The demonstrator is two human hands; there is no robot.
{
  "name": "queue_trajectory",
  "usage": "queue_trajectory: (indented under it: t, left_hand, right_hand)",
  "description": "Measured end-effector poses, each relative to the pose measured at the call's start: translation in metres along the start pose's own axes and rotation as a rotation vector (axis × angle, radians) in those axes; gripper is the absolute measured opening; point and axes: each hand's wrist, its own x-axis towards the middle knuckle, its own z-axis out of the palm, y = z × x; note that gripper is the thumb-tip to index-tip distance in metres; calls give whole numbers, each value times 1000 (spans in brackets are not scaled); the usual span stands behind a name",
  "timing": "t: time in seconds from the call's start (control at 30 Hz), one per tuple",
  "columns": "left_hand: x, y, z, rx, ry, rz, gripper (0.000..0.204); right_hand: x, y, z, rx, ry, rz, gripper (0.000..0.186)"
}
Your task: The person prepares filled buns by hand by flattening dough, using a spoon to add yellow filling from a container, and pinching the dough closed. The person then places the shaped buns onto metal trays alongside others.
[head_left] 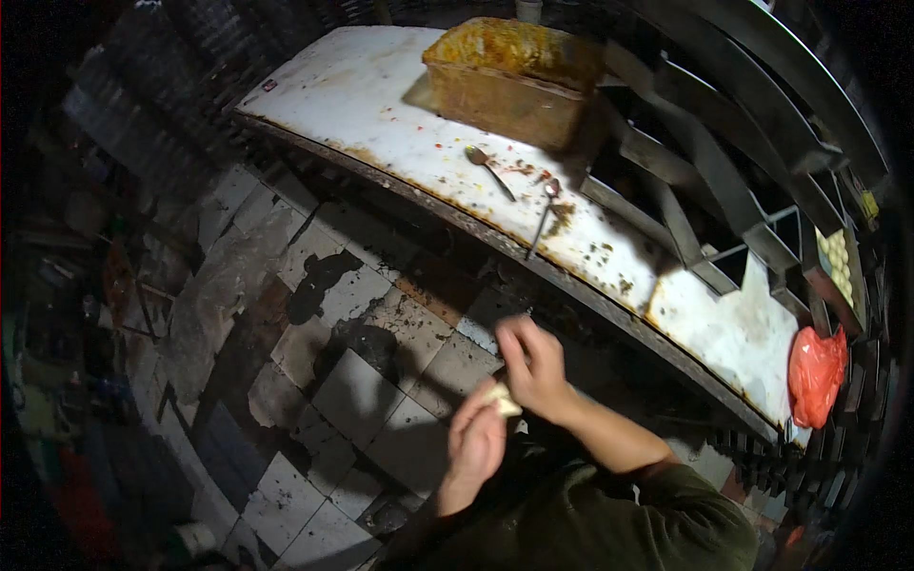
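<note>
The left hand point(478, 445) is holding a pale lump point(503, 401) in its fingers; the right hand point(536, 369) is hovering close by, its grip staying unclear. Beyond, two spoons point(478, 157) are lying on a white table point(328, 81).

Upper garment, one: dark olive-green cloth top point(547, 519), matte, softly creased across the torso. Sleeve, right point(700, 500): same olive-green fabric, loose-cut, ending near the elbow. Forearm, right point(621, 440): bare. Hands, two: left hand point(479, 443) and right hand point(539, 373), bare, slender-fingered.
</note>
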Motion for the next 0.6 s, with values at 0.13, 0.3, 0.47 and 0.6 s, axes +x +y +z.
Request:
queue_trajectory:
  t: [0.13,0.3,0.47,0.6]
  left_hand:
    - [57,42,-16,-440,-259,-12,55]
    - [154,89,-5,-54,-70,24,48]
    - [261,115,16,77,-7,38,47]
    - [339,127,30,134,-69,-78,47]
  right_hand:
    - [129,118,55,-365,-3,120,21]
    - [258,220,58,-1119,-64,173,28]
    - [277,247,55,-927,10,289,29]
    - [286,221,60,-1022,-101,325,22]
